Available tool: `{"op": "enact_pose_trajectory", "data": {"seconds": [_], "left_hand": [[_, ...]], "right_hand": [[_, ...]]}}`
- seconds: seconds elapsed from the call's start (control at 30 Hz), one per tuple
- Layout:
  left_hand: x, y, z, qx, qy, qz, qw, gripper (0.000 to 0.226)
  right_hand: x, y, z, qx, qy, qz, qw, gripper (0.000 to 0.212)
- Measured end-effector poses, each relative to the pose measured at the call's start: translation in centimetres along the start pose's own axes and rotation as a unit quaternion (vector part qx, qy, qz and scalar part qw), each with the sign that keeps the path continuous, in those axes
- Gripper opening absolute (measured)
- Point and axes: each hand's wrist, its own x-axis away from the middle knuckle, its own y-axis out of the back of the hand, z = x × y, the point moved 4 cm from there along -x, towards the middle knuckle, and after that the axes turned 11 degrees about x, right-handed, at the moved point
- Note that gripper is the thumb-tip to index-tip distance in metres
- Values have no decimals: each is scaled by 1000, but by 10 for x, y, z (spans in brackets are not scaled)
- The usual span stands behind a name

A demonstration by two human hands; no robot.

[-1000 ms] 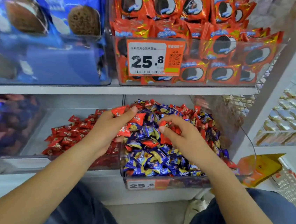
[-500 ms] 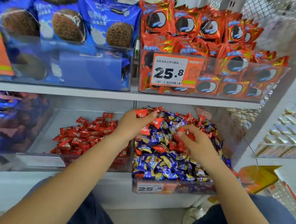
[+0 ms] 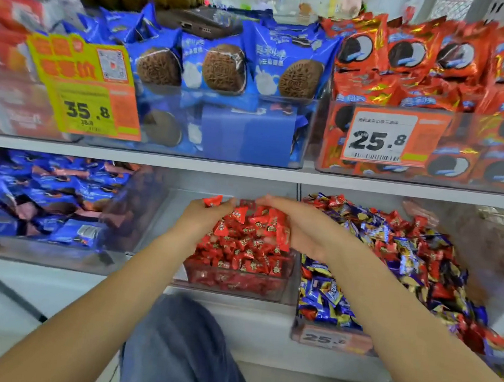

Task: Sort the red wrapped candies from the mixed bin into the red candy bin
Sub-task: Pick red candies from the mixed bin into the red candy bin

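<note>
- Both hands are over the red bin [image 3: 235, 282], a clear tub on the lower shelf [image 3: 262, 316], heaped with red candies [image 3: 247, 249].
- The left hand [image 3: 201, 213] sits at the heap's back left; its grip is narrow, fingers curled round one red candy [image 3: 212, 200] that sticks up above the knuckles.
- The right hand [image 3: 299, 227] lies over the heap's right side, palm turned inward and fingers bent toward the left hand. Red candies press against its palm, yet whether the grip holds any cannot be told from this view.
- The fingertips of the two hands are nearly touching above the back of the heap.
- The mixed bin [image 3: 331, 339] stands just beside the red bin, on its right, piled high with blue, gold and red wrappers; red ones still lie among the blue.
- A blue bin [image 3: 36, 249] of blue packets is on the left of the same shelf.
- The upper shelf carries blue biscuit packs [image 3: 223, 66] and red biscuit packs [image 3: 444, 61], with price tags reading 35.8 [image 3: 86, 111] and 25.8 [image 3: 379, 139].
- A knee in blue cloth [image 3: 181, 348] shows between the forearms.
</note>
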Motion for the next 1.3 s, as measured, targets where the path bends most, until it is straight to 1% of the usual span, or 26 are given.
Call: {"op": "enact_pose_trajectory", "data": {"seconds": [0.03,0.1,0.13,0.17,0.2,0.23,0.27,0.3,0.33,0.4,0.47,0.53,0.57,0.6,0.67,0.73,0.77,0.83,0.93,1.03,1.07,1.13,1.17,1.2,1.23,1.3], "left_hand": [[1,4,-2,-15,5,13,1000,50],[3,11,-4,-24,45,41,998,69],[3,15,-6,-17,63,38,997,76],[3,21,-7,-1,73,28,997,76],[1,26,-9,10,72,12,997,73],[-1,30,-9,13,68,1,998,69],[-1,31,-9,7,61,-2,998,63],[0,31,-9,-4,51,1,999,58],[3,29,-9,-27,36,7,999,51],[4,19,-7,-105,-10,35,994,39],[12,-1,-5,-192,-58,84,976,27],[22,-29,-2,-248,-101,135,954,14],[27,-44,-1,-258,-119,153,947,14],[30,-60,1,-262,-132,164,942,20],[38,-87,1,-277,-151,169,934,46],[41,-110,3,-281,-149,156,935,64],[43,-119,2,-276,-154,152,937,66],[42,-128,3,-249,-146,149,946,63],[25,-126,11,-173,-96,142,970,63],[16,-121,15,-129,-87,151,976,58],[13,-121,17,-127,-94,150,976,56],[10,-121,18,-147,-115,146,972,51],[10,-122,17,-157,-124,147,969,48],[8,-122,17,-165,-127,149,967,48],[7,-122,17,-170,-127,153,965,49],[6,-121,15,-183,-126,161,961,55]], "right_hand": [[-7,-5,0,32,-16,10,999,37],[-16,-12,1,116,-36,6,993,50],[-16,-14,3,169,-21,-7,985,50],[-15,-14,5,244,14,-28,969,46],[-10,-11,7,329,55,-56,941,40],[-1,-8,8,411,96,-87,902,35],[8,-4,7,475,126,-116,863,32],[18,2,4,515,150,-139,832,31],[28,10,0,534,164,-157,814,29],[50,33,-12,529,182,-192,806,24],[72,60,-26,516,178,-239,803,20],[91,86,-41,511,160,-281,796,19],[99,96,-47,515,147,-294,792,19],[104,106,-53,520,137,-303,787,19],[110,122,-63,527,121,-311,782,19],[108,133,-67,530,106,-308,783,19],[105,135,-66,533,104,-303,783,20],[93,134,-58,548,106,-288,778,27],[60,125,-32,562,133,-276,768,35],[5,112,-9,623,127,-247,731,39],[-15,108,-5,638,105,-223,729,39],[-52,105,-5,632,48,-157,757,36],[-65,105,-7,627,19,-121,769,29],[-76,105,-10,636,-5,-91,767,21],[-83,105,-14,656,-22,-66,751,12],[-86,102,-16,697,-41,-26,716,9]]}}
